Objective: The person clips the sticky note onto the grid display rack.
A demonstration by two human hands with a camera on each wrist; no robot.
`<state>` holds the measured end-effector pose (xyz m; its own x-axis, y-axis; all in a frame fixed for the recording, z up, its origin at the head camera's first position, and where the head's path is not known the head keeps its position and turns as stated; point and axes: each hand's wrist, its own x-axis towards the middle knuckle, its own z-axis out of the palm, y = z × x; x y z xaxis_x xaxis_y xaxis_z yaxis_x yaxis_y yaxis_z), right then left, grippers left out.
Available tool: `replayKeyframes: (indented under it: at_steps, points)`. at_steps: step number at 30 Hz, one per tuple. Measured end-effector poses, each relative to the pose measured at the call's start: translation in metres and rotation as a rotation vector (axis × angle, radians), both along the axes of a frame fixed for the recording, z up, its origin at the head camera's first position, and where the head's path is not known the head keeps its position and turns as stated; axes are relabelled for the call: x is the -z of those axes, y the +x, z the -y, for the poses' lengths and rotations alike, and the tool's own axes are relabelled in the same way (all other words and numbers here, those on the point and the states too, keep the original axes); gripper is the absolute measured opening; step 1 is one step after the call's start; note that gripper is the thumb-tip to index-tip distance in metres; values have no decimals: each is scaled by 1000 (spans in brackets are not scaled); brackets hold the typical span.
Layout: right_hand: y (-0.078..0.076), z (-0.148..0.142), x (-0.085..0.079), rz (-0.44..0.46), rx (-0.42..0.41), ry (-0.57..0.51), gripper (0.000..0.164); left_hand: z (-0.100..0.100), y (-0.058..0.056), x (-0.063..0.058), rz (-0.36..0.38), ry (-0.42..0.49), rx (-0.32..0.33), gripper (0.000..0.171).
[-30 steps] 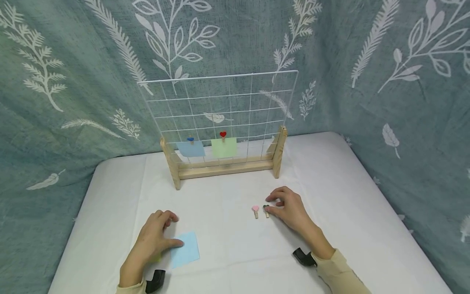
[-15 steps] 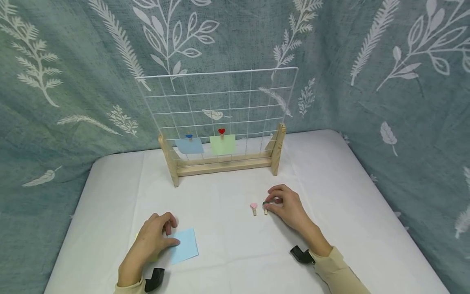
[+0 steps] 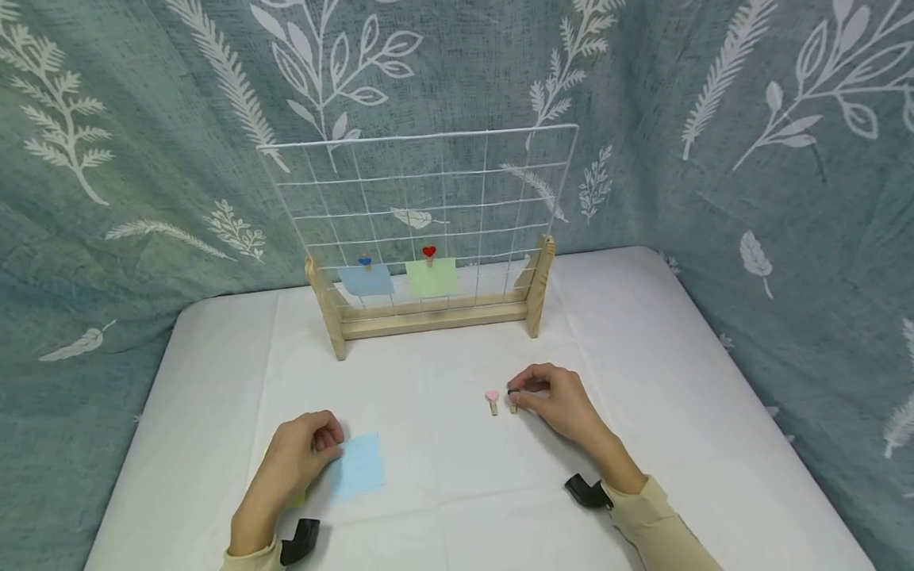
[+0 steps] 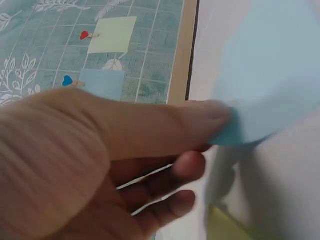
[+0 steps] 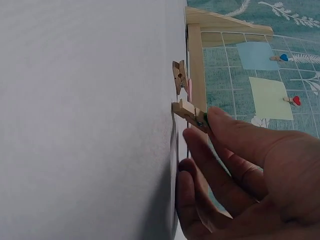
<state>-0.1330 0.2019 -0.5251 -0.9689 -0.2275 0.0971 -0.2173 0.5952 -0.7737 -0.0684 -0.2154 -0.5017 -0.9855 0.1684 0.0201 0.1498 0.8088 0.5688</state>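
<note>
My left hand (image 3: pixel 296 454) pinches a corner of a light blue paper square (image 3: pixel 360 468) between thumb and fingers. In the left wrist view that blue sheet (image 4: pixel 272 75) curves up from the thumb tip. A yellow-green paper (image 3: pixel 297 500) lies under the left hand, mostly hidden. With thumb and fingers, my right hand (image 3: pixel 560 402) pinches a small wooden clothespin (image 5: pixel 192 114) by its dark green top, the bare wooden end close to the white cloth. Just left of it stands another clothespin (image 3: pixel 493 402) with a pink heart.
At the back stands a white wire grid on a wooden base (image 3: pixel 435 319). A blue paper (image 3: pixel 367 281) hangs there from a blue-heart clothespin (image 3: pixel 366 262), and a pale green paper (image 3: pixel 432 279) from a red-heart one (image 3: pixel 429 251). Patterned green curtains (image 3: pixel 457 71) surround the white-covered table.
The left thumb has closed with the fingers on the blue paper's corner, lifting it slightly. The right fingers have closed on the dark green clothespin and tilted it. The head view has shifted slightly.
</note>
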Motion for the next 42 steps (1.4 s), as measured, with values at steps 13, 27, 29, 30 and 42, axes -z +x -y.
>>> replayKeyframes:
  at_steps: [13,27,29,30,42]
  points:
    - [-3,-1,-4,35,2,-87,20,-14,-10,3,-256,118,-72,26]
    - [-2,-4,-5,69,-33,-70,15,-36,-17,-2,-429,242,-44,22]
    - [-2,-3,-8,63,-43,-78,15,-40,-18,-3,-437,257,-37,22]
    - [-3,-2,-9,55,-49,-80,15,-42,-19,-3,-437,263,-33,22]
    - [-6,-3,-27,-33,-46,-31,15,-73,-32,-12,-462,305,20,18]
